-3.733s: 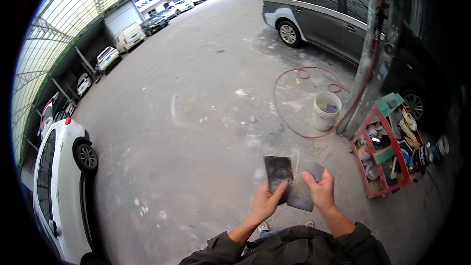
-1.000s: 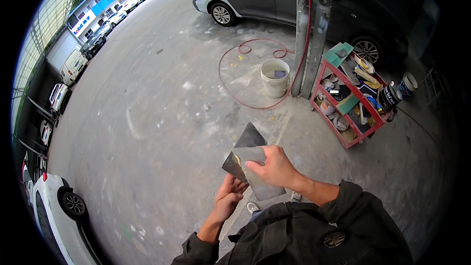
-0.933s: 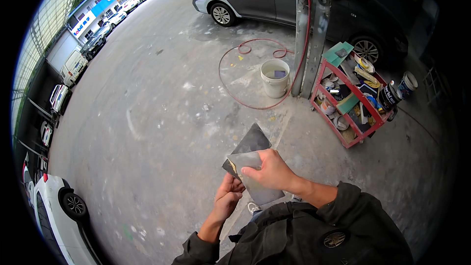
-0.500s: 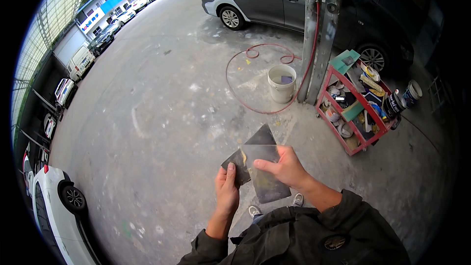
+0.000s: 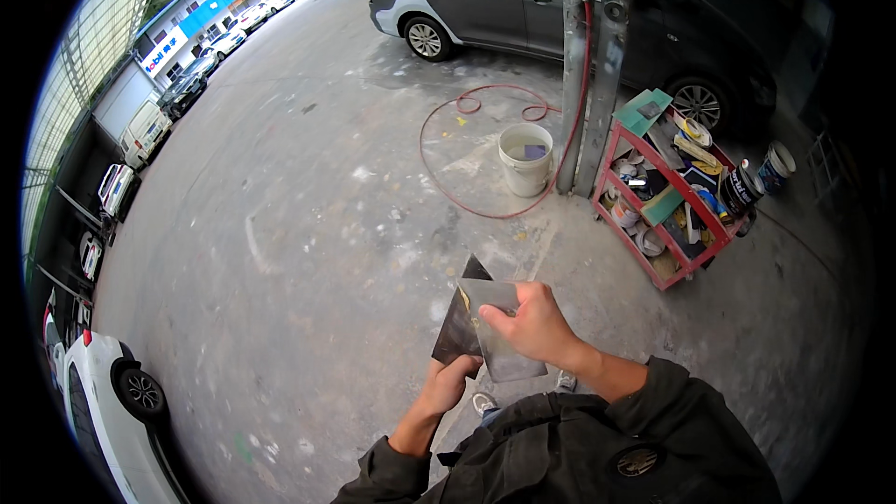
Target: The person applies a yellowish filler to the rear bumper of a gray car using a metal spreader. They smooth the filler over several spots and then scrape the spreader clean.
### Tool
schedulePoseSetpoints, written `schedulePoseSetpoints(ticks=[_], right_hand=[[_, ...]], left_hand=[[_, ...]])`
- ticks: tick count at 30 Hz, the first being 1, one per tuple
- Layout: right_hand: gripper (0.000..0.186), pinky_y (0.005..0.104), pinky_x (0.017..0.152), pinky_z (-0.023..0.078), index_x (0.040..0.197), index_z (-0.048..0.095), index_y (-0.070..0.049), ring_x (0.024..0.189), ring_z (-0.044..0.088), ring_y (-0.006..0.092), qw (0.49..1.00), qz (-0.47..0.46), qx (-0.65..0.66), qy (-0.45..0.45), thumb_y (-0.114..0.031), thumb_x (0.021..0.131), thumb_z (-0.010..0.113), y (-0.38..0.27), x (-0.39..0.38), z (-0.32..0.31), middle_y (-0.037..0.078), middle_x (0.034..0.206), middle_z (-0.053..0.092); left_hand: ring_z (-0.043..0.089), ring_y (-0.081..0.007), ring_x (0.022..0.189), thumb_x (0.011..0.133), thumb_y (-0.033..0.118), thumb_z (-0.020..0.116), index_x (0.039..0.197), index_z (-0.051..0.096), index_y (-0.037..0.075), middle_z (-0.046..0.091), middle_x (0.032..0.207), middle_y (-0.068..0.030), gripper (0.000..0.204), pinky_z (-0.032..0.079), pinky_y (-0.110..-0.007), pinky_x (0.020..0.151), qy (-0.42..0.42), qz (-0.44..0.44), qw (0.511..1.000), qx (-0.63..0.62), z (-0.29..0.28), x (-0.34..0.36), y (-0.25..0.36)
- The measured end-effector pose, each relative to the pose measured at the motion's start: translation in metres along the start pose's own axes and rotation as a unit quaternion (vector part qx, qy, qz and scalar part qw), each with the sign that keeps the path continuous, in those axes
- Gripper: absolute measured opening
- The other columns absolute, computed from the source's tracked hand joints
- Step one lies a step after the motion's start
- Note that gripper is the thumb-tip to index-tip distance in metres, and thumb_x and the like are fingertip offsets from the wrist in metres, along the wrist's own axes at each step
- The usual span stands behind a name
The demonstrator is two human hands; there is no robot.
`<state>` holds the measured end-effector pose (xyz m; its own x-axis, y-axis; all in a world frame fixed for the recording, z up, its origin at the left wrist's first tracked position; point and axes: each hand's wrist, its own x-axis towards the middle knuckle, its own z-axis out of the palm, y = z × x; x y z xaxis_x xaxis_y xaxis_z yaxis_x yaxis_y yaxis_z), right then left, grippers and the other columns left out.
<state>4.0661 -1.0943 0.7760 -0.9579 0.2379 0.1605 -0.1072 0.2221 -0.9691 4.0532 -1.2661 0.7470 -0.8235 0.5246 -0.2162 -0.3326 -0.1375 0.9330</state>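
My right hand point(image 5: 530, 322) grips a grey rectangular flat plate point(image 5: 507, 355), thumb on its face and fingers over the upper right corner. My left hand point(image 5: 446, 383), lower and to the left, holds a darker flat plate point(image 5: 450, 334) by its lower end. The grey plate lies across the dark one, whose pointed top shows above it. A streak of yellowish paste point(image 5: 468, 308) sits along the grey plate's left edge where the two plates overlap.
A red cart point(image 5: 695, 252) full of tools and cans stands right, beside steel posts point(image 5: 581, 84) with red hose point(image 5: 481, 214). A white bucket point(image 5: 525, 173) with liquid stands near them. A dark sedan point(image 5: 485, 5) is behind, a white car point(image 5: 107, 411) left. The floor point(image 5: 280, 299) is stained concrete.
My hands have shifted the plates against each other; the dark plate has turned more upright, and my left hand has dropped lower, its thumb now tilted rightward.
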Motion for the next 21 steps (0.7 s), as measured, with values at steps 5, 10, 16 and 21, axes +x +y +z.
schedulePoseSetpoints(ticks=[5, 10, 16, 21], right_hand=[[0.026, 0.0374, 0.056, 0.048, 0.086, 0.061, 0.010, 0.060, 0.061, 0.0377, 0.997, 0.020, -0.007, -0.080, -0.014, 0.075, 0.066, -0.005, -0.022, 0.006, 0.023, 0.062, 0.058], [0.027, 0.0371, 0.054, 0.048, 0.088, 0.062, 0.008, 0.058, 0.062, 0.0356, 0.997, 0.011, -0.035, -0.061, -0.015, 0.075, 0.066, -0.017, -0.009, -0.009, 0.023, 0.062, 0.058], [0.025, 0.0367, 0.057, 0.049, 0.085, 0.063, 0.007, 0.062, 0.064, 0.0337, 0.993, -0.020, -0.039, -0.112, -0.015, 0.074, 0.066, -0.017, -0.025, 0.004, 0.022, 0.064, 0.060], [0.021, 0.0388, 0.058, 0.049, 0.083, 0.063, 0.003, 0.061, 0.063, 0.0342, 0.994, -0.020, -0.050, -0.091, -0.015, 0.074, 0.065, -0.020, -0.017, -0.007, 0.021, 0.064, 0.060]], left_hand=[[0.048, -0.0102, 0.067, 0.076, 0.004, 0.052, 0.093, 0.056, 0.002, 0.053, 0.077, -0.0009, 0.017, 0.037, -0.025, 0.057, -0.025, -0.034, 0.999, -0.006, -0.017, 0.000, -0.013], [0.049, -0.0110, 0.072, 0.075, 0.004, 0.054, 0.093, 0.056, 0.002, 0.054, 0.079, -0.0006, 0.018, 0.038, -0.025, 0.062, -0.013, -0.053, 0.998, -0.039, -0.017, -0.009, -0.010], [0.055, -0.0170, 0.085, 0.070, -0.001, 0.050, 0.105, 0.056, -0.002, 0.059, 0.094, -0.0062, 0.036, 0.042, -0.028, 0.073, -0.076, -0.054, 0.991, -0.101, -0.036, -0.009, -0.024], [0.056, -0.0178, 0.093, 0.070, -0.001, 0.051, 0.106, 0.057, -0.002, 0.060, 0.098, -0.0067, 0.037, 0.042, -0.029, 0.081, -0.108, -0.120, 0.987, -0.025, -0.032, -0.012, -0.011]])
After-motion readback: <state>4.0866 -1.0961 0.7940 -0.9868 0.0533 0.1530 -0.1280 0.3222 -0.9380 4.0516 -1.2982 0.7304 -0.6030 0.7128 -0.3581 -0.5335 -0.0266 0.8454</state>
